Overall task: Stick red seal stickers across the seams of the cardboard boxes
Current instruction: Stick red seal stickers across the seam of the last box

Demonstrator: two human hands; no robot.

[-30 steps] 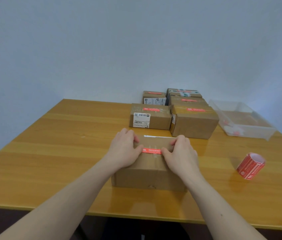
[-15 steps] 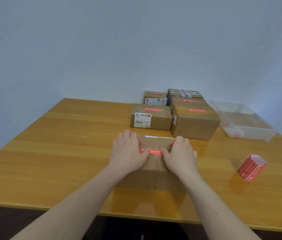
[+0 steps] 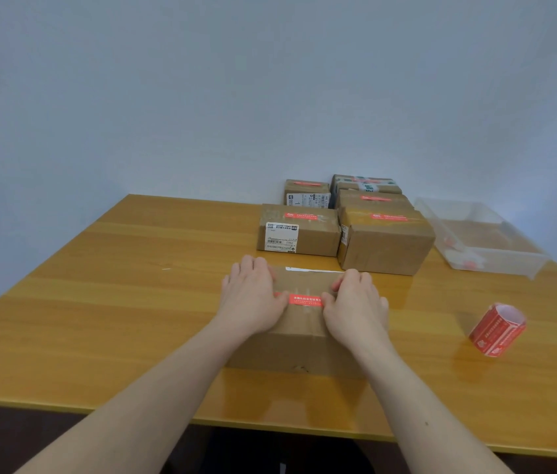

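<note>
A cardboard box (image 3: 299,323) is seen at the near middle of the wooden worktop (image 3: 133,302), and a red seal sticker (image 3: 305,300) is laid across the seam on its top face. The left hand (image 3: 253,299) is spread flat on the left part of the box top, with its thumb pressed on the left end of the sticker. The right hand (image 3: 355,304) is laid flat on the right part of the top, with its thumb pressed on the right end of the sticker. Nothing is gripped by either hand; both are open and pressed down on the box.

Behind this box, five more boxes (image 3: 384,248) are grouped close together towards the far edge of the worktop, each marked with a red sticker on top. A clear plastic tray (image 3: 495,260) is placed to the right of that group, and small red and white scraps are seen inside it. A roll of red stickers (image 3: 497,330) is laid on its side on the worktop, well to the right of the right hand.
</note>
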